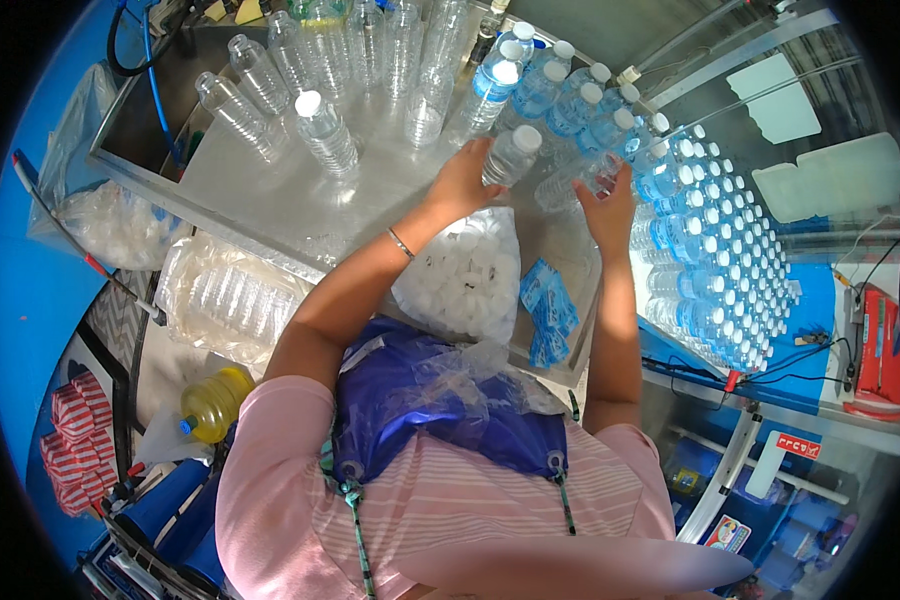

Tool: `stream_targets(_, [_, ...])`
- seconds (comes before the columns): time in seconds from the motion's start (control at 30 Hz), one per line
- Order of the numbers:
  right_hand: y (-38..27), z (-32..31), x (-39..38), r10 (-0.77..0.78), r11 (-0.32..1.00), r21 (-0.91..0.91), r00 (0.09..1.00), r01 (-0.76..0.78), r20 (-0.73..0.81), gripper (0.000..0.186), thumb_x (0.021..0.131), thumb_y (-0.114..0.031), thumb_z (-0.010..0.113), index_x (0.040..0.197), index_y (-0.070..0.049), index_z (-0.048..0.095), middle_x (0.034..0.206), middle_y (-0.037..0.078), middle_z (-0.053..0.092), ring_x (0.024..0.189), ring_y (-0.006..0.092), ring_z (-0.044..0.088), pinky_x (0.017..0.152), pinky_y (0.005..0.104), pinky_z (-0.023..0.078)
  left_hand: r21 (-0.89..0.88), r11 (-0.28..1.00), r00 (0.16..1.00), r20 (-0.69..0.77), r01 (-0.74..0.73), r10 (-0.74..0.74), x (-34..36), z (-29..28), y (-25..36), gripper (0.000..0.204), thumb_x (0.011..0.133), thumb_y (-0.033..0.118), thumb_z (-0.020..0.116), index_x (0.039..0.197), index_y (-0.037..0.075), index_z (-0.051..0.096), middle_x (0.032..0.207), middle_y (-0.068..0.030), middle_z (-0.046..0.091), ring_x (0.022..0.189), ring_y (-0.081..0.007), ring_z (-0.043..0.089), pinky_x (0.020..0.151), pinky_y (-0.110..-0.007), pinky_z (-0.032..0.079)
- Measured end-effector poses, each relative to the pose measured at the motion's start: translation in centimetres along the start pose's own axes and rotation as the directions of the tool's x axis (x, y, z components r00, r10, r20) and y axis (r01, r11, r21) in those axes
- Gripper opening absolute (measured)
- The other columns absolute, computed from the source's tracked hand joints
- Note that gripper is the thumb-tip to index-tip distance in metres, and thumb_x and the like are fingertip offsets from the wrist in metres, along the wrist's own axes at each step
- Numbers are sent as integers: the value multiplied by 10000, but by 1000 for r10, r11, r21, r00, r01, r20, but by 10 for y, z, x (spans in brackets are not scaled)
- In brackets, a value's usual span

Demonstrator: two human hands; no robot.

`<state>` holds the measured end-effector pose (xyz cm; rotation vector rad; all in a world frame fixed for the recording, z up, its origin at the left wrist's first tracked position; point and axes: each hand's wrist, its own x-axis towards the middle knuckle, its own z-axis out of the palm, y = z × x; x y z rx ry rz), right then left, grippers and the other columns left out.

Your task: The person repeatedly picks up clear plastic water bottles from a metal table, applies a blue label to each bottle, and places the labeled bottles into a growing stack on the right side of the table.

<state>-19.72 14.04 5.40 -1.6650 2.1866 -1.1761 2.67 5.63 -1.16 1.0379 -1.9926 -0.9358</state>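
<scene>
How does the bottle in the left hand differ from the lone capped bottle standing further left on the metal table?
The bottle in the left hand is gripped and tilted; the lone capped bottle stands free and upright, untouched. The held one sits next to the labelled blue-banded bottles; the lone one stands among uncapped empty bottles. Both are clear plastic with white caps and show no label. The left hand wraps the held bottle from below.

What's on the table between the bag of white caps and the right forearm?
Head view: a small heap of blue label strips lies between the bag of white caps and the right forearm, on the steel table.
</scene>
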Motion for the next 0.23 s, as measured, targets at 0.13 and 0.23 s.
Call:
stream_targets(0.13, [-7, -13, 7, -121, 989, 65, 981, 132, -151, 671, 734, -197, 799, 1298, -46, 469, 1097, 185, 653, 951, 310, 660, 791, 367, 513, 76, 991, 993, -30, 113, -111, 2, -16, -9, 801, 685, 152, 837, 1344, 28, 399, 1243, -237, 554, 1167, -421, 526, 962, -440, 446])
stream_targets(0.23, [-12, -17, 4, -79, 993, -78, 993, 86, 86, 682, 751, -204, 791, 1327, -79, 449, 1111, 175, 659, 961, 322, 660, 832, 377, 514, 111, 991, 997, 10, 78, -79, 4, -28, -8, 747, 713, 151, 817, 1314, -3, 401, 1270, -250, 538, 1169, -413, 537, 953, -438, 462])
